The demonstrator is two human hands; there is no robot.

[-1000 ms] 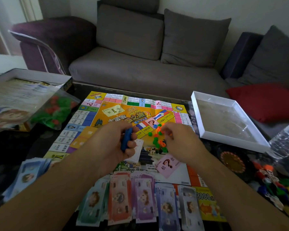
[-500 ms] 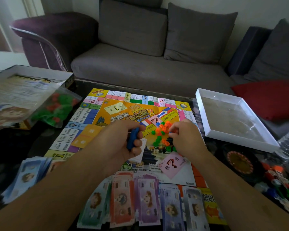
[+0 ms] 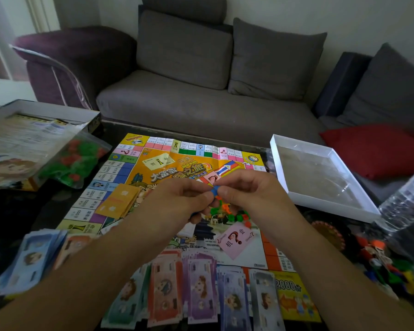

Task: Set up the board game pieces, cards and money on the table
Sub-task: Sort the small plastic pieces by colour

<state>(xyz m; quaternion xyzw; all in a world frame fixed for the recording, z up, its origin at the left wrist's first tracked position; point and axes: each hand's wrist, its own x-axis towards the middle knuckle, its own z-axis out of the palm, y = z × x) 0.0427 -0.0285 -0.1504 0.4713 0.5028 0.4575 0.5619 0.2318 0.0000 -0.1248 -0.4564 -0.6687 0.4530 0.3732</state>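
Over a dark glass coffee table [image 3: 22, 211] fronting a grey fabric sofa [image 3: 189, 101], we work above the colourful printed paper game board [image 3: 134, 168], which lies flat at the table's middle. Next in size, an open white cardboard box tray [image 3: 320, 197] sits just right of the board; a row of pastel paper banknotes [image 3: 201, 292] fans along the near edge, with a small stack of orange cards [image 3: 118, 201] on the board's left and a pink question-mark card [image 3: 236, 238] toward its near right. A loose heap of small orange and green plastic pieces [image 3: 227, 211] lies at board centre, just under our hands. Smallest is the little blue plastic token [image 3: 215, 191], lifted clear of the board. We judge it light, rigid and smooth, easily dropped, so best nipped by its sides with fingertips. Our left hand [image 3: 177, 201] is curled, thumb and forefinger pinching the token; our right hand [image 3: 251, 194] meets it, fingers bent, also nipping the same token from the other side.
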